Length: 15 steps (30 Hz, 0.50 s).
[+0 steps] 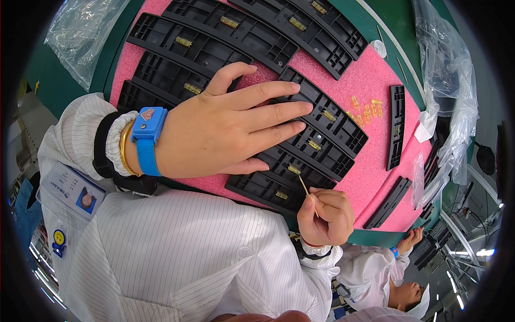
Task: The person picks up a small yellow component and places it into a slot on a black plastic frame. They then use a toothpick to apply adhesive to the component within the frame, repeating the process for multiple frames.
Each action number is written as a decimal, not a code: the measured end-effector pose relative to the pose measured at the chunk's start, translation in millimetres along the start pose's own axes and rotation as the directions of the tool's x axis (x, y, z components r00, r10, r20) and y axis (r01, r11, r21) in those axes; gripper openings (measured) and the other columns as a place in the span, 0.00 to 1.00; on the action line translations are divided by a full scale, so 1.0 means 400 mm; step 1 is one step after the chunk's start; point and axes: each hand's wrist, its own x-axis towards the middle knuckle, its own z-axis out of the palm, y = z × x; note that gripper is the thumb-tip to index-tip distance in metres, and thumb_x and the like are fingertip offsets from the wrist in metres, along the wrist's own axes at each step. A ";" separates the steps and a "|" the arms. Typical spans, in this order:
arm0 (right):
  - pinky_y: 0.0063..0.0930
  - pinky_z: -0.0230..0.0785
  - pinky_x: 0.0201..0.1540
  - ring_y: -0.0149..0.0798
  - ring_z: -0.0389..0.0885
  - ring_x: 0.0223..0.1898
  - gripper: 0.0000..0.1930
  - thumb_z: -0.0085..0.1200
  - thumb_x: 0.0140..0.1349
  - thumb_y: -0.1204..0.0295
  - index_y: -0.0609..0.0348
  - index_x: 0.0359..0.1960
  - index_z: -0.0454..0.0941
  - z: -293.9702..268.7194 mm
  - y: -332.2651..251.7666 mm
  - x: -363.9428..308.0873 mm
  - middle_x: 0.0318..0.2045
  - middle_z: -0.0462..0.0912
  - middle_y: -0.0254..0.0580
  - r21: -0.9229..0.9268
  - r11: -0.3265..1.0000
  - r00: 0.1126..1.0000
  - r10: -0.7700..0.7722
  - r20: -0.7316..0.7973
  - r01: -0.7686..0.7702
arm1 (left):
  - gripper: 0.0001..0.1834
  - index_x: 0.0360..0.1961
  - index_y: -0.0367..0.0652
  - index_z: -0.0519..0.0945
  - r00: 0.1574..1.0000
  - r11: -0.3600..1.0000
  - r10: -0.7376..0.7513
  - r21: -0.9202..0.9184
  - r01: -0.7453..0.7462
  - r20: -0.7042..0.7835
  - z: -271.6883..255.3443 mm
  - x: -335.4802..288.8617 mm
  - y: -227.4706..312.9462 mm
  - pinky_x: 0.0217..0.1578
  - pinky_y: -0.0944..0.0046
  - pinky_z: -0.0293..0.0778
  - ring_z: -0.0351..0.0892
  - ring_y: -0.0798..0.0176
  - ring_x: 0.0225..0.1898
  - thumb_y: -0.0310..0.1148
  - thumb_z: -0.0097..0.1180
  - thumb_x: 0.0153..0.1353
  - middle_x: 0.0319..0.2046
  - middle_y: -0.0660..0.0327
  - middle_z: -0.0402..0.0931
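Note:
My right hand (328,216) pinches a thin wooden stick (303,184) between thumb and fingers. The stick's far tip meets a small yellow, see-through part (294,169) seated in a black ribbed plastic strip (317,175). My left hand (236,121), with a blue wrist strap, lies across the neighbouring strips with its fingers spread, holding nothing. Its fingertips rest on a black strip (300,80) that carries another yellow part (329,115). The left palm and fingers hide parts of the strips beneath.
Pink foam sheet (375,70) covers the green table. Several loose yellow parts (367,112) lie on it, near a separate black strip (396,129) and a narrower black piece (387,203). Clear plastic bags (445,70) hang at the right. A co-worker's hand (410,240) is at the table edge.

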 end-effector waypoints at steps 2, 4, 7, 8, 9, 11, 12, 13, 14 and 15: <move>0.33 0.88 0.30 0.42 0.87 0.25 0.12 0.74 0.53 0.83 0.62 0.29 0.79 -0.001 0.000 0.000 0.26 0.83 0.44 -0.005 1.000 1.000 0.001 0.002 -0.001 | 0.48 0.69 0.49 0.79 1.000 1.000 0.002 -0.001 -0.002 0.000 0.002 0.001 -0.001 0.71 0.39 0.54 0.64 0.55 0.78 0.49 0.79 0.43 0.77 0.64 0.68; 0.33 0.88 0.31 0.42 0.87 0.25 0.12 0.74 0.53 0.83 0.62 0.29 0.79 -0.001 -0.001 0.002 0.26 0.83 0.44 -0.007 1.000 1.000 0.000 0.006 0.000 | 0.48 0.69 0.49 0.79 1.000 1.000 0.000 0.003 0.000 0.002 0.001 0.000 -0.001 0.71 0.39 0.54 0.64 0.55 0.78 0.49 0.79 0.43 0.77 0.64 0.68; 0.33 0.89 0.31 0.42 0.87 0.25 0.12 0.74 0.53 0.83 0.62 0.29 0.79 -0.001 -0.001 0.003 0.26 0.83 0.44 -0.004 1.000 1.000 -0.001 0.006 0.001 | 0.48 0.69 0.49 0.79 1.000 1.000 0.000 0.006 0.000 -0.001 0.001 0.000 -0.001 0.71 0.39 0.54 0.64 0.55 0.78 0.49 0.79 0.43 0.77 0.64 0.68; 0.33 0.88 0.31 0.42 0.87 0.25 0.12 0.74 0.53 0.83 0.62 0.29 0.79 -0.001 -0.001 0.003 0.26 0.83 0.44 -0.005 1.000 1.000 -0.004 0.006 0.004 | 0.48 0.69 0.49 0.79 1.000 1.000 0.000 0.006 0.000 -0.001 0.001 0.000 0.000 0.71 0.39 0.54 0.64 0.55 0.78 0.49 0.79 0.43 0.77 0.64 0.68; 0.32 0.88 0.31 0.43 0.87 0.25 0.12 0.74 0.53 0.83 0.62 0.29 0.79 -0.001 0.000 0.003 0.26 0.83 0.44 -0.007 1.000 1.000 -0.007 0.006 0.007 | 0.48 0.69 0.48 0.80 1.000 1.000 0.001 0.006 -0.001 -0.003 0.002 0.000 -0.001 0.71 0.39 0.55 0.64 0.55 0.78 0.49 0.79 0.43 0.76 0.64 0.69; 0.32 0.88 0.30 0.43 0.87 0.25 0.12 0.74 0.53 0.83 0.62 0.29 0.79 -0.002 0.000 0.002 0.26 0.84 0.44 -0.011 1.000 1.000 -0.006 0.008 0.006 | 0.48 0.69 0.48 0.80 1.000 1.000 0.002 0.007 -0.002 -0.005 0.002 0.000 -0.001 0.71 0.39 0.55 0.64 0.55 0.78 0.49 0.79 0.43 0.76 0.64 0.69; 0.32 0.87 0.30 0.43 0.87 0.25 0.12 0.74 0.53 0.83 0.62 0.29 0.79 -0.002 -0.001 0.002 0.26 0.84 0.44 -0.015 1.000 1.000 -0.005 0.010 0.006 | 0.48 0.69 0.48 0.80 1.000 1.000 0.002 0.008 -0.002 -0.006 0.002 0.000 -0.001 0.71 0.39 0.55 0.64 0.55 0.78 0.49 0.79 0.44 0.76 0.64 0.69; 0.32 0.87 0.30 0.43 0.87 0.25 0.12 0.74 0.53 0.83 0.62 0.29 0.79 -0.002 0.000 0.001 0.26 0.84 0.44 -0.015 1.000 1.000 -0.006 0.011 0.006 | 0.47 0.69 0.48 0.80 1.000 1.000 0.002 0.009 -0.002 -0.007 0.002 0.000 -0.001 0.71 0.39 0.55 0.64 0.55 0.78 0.49 0.79 0.44 0.76 0.64 0.69; 0.32 0.87 0.30 0.43 0.87 0.25 0.12 0.74 0.53 0.83 0.62 0.29 0.79 -0.002 0.001 -0.001 0.26 0.84 0.44 -0.013 1.000 1.000 -0.005 0.006 0.005 | 0.47 0.69 0.48 0.80 1.000 1.000 0.002 0.009 -0.002 -0.007 0.002 0.000 -0.001 0.71 0.39 0.55 0.64 0.55 0.78 0.49 0.79 0.44 0.76 0.64 0.69; 0.32 0.87 0.29 0.43 0.87 0.24 0.12 0.74 0.53 0.83 0.62 0.29 0.79 -0.001 0.001 -0.002 0.26 0.84 0.44 -0.012 1.000 1.000 -0.003 0.002 0.003 | 0.47 0.69 0.48 0.80 1.000 1.000 0.003 0.009 -0.003 -0.007 0.003 0.000 -0.001 0.71 0.39 0.55 0.64 0.55 0.78 0.49 0.79 0.44 0.76 0.63 0.69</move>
